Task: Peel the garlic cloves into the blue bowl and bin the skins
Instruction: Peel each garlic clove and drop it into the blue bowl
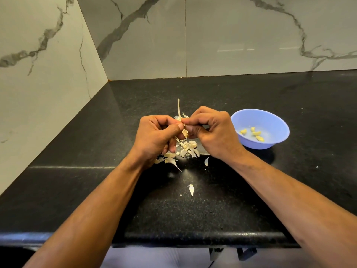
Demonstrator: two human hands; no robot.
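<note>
On the black worktop [251, 190], the blue bowl [259, 128] holds four peeled cloves [256, 133]. Beside it, the left hand [154, 140] and right hand [214, 132], fingers curled, pinch one garlic clove [184, 133] above a skin pile [185, 149].

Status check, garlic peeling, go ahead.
Left hand and right hand both pinching one garlic clove. Four peeled cloves in blue bowl. Skins piled on counter, unbinned.

No words, no numbers, no labels, no signs to read anywhere
</note>
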